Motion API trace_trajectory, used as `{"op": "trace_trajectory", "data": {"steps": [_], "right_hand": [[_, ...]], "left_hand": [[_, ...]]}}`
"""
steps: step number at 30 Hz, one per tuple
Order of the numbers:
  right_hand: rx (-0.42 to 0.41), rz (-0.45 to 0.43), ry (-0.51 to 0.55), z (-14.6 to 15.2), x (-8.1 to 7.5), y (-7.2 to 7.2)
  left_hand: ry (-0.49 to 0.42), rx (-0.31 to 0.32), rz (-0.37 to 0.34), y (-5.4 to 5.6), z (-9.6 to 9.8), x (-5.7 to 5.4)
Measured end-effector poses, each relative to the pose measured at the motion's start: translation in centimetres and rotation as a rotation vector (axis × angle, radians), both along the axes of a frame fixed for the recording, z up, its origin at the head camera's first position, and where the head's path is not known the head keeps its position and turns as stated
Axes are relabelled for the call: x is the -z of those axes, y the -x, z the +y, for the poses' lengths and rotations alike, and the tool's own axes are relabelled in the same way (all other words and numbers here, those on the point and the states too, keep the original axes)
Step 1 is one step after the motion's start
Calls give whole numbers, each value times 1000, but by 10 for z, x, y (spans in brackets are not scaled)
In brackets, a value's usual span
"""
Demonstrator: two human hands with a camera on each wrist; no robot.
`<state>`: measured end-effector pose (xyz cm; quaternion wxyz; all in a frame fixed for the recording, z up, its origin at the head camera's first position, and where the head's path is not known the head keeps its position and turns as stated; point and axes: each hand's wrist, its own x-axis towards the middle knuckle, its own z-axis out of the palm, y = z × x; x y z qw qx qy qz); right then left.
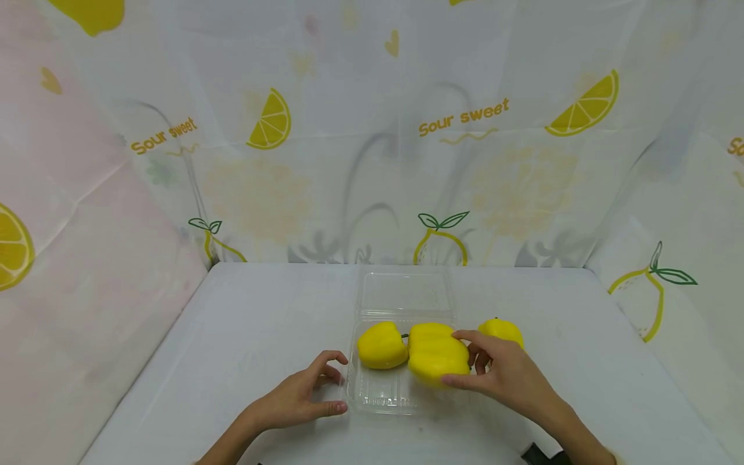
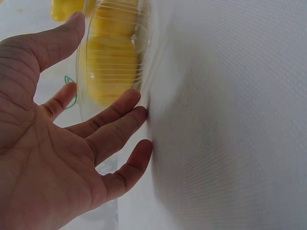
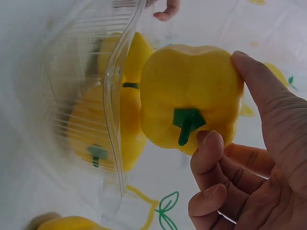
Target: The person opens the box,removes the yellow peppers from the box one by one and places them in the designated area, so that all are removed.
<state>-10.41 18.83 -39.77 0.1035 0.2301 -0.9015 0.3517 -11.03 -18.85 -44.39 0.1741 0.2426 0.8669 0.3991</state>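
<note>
Worktop (image 1: 279, 323): white, pale all over, with a fine woven-looking grain in the left wrist view. Room: a white sheet (image 1: 360, 181) hangs beyond the worktop at 12 o'clock and along both sides, creased and pink-tinted at 9 to 10 o'clock; printed with lemon slices, outlined lemons with green leaves, hearts and "Sour sweet" lettering. A dark item (image 1: 537, 454), partly cut off, lies near your right forearm at 4 o'clock.

Box (image 1: 378, 395): clear, glossy plastic, rectangular, with ribbed walls and a rolled rim; lid (image 1: 405, 290) laid back at 12 o'clock.

Peppers, four: blocky, lobed, smooth, slightly shiny yellow. Left pepper (image 1: 380, 347): inside the box toward 10 o'clock, on its side, stem toward 3 o'clock. Right pepper (image 3: 132, 143): inside the box, green cap and stem seen through the wall. Held pepper (image 3: 192, 81): raised over the box's 3 o'clock side, with a five-sided green cap and short, blunt stem facing your palm. Loose pepper (image 1: 501, 330): on the worktop outside the box, at 2 o'clock, partly behind your right hand.

Hands, two. Your right hand (image 1: 514, 374) pinches the held pepper between thumb and fingers. Your left hand (image 1: 302, 395) is spread wide at the box's 8 o'clock side, fingers gently bent, gripping nothing; you cannot tell whether it touches the wall.
</note>
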Motion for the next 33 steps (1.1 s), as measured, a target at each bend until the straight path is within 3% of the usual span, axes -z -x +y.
{"op": "trace_trajectory", "data": {"steps": [19, 33], "right_hand": [[47, 91, -8, 35, -9, 3], [81, 89, -51, 62, -14, 3]], "left_hand": [[-1, -3, -14, 1, 0, 1], [4, -7, -13, 0, 0, 0]]}}
